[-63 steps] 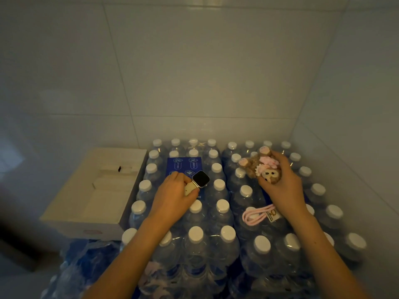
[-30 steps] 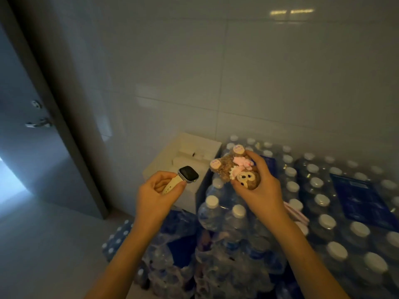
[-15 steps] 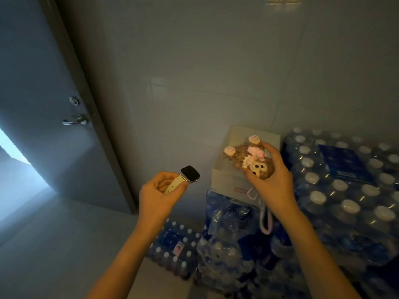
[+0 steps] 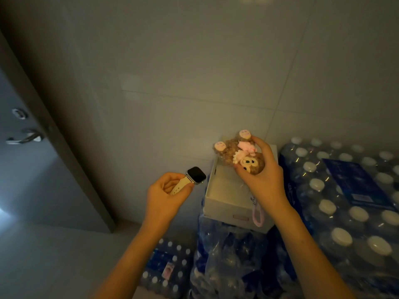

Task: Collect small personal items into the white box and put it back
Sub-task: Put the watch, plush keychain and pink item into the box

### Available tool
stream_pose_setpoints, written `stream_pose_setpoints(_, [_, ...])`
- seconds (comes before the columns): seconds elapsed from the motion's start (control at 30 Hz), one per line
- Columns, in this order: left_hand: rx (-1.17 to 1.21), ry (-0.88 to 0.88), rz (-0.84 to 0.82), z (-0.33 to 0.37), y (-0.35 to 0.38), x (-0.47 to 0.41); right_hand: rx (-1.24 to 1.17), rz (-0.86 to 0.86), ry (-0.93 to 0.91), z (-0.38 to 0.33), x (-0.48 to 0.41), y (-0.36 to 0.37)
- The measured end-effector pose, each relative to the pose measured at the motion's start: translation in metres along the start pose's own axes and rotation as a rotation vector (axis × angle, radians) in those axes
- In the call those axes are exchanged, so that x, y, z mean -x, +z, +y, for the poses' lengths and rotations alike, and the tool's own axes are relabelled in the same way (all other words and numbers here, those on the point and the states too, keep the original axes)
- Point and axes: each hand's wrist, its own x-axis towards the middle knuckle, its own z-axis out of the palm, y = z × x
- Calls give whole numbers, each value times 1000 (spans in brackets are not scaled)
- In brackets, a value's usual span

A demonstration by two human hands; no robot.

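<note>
Two bare hands are gripping small items: the left hand [image 4: 166, 194] is curling around a smartwatch [image 4: 190, 179] by its smooth cream strap, its glossy black square face upward; the right hand [image 4: 264, 175] is clutching a curly-furred plush monkey [image 4: 239, 153], pink cord [image 4: 257, 214] dangling, above the open white cardboard box [image 4: 224, 203] sitting on shrink-wrapped, white-capped water bottles [image 4: 336, 203].

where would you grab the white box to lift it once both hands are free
Probably by its two long side walls, one hand on each, coming from above. The white box is an open, shallow tray resting on wrapped bottle packs, and its right wall sits close against the taller pack, so a grip on the near short wall and far end may be easier.
</note>
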Motion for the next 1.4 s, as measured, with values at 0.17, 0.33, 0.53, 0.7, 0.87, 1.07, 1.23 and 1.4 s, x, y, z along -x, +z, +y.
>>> stream_pose_setpoints(0.17, [17,-2,-63,-13,27,-49,-7,74,-18,17,-50,-7])
stream_pose_setpoints(0.33, [31,-29,-98,-36,44,-85,-6,40,28,45,-87,-8])
stream_pose_setpoints(0.53, [11,-40,-151,-63,50,-123,139,-144,239,111,-97,-4])
stream_pose_setpoints(0.7, [33,-70,-234,-74,56,-143,234,-314,374,157,-93,4])
stream_pose_setpoints(0.87, [61,-100,-298,-85,65,-148,243,-438,461,188,-94,11])
stream_pose_setpoints(1.07, [68,-134,-341,-92,69,-153,228,-491,529,207,-91,20])
stream_pose_setpoints(1.23, [65,-139,-352,-93,72,-158,247,-500,527,214,-88,23])
stream_pose_setpoints(1.4, [70,-133,-366,-94,78,-160,293,-479,502,203,-92,14])
